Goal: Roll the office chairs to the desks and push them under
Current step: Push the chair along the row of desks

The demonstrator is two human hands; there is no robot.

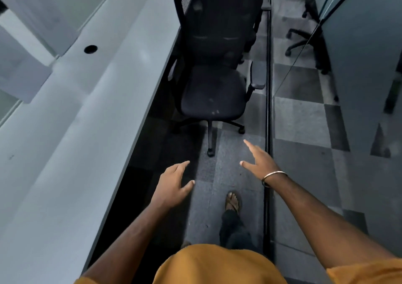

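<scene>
- My left hand [174, 183] has its fingers spread and relaxed, holding nothing; it hangs in the air short of the black office chair [212, 66], not touching it.
- My right hand [258, 162], with a metal bangle [274, 177] at the wrist, is likewise spread flat with fingers straight, empty and apart from the chair.
- The chair stands in the aisle ahead of both hands, seat facing me, its left armrest just beside the edge of the long grey desk [76, 109]; its seat is not under the desktop.
- As I judge it, this chair is not yet parked: I have to take hold of it, turn it toward the desk and push it under.
- Right of the chair, beyond a dark partition rail [268, 88], another chair's base [302, 42] shows; I cannot tell whether it is tucked in.
</scene>
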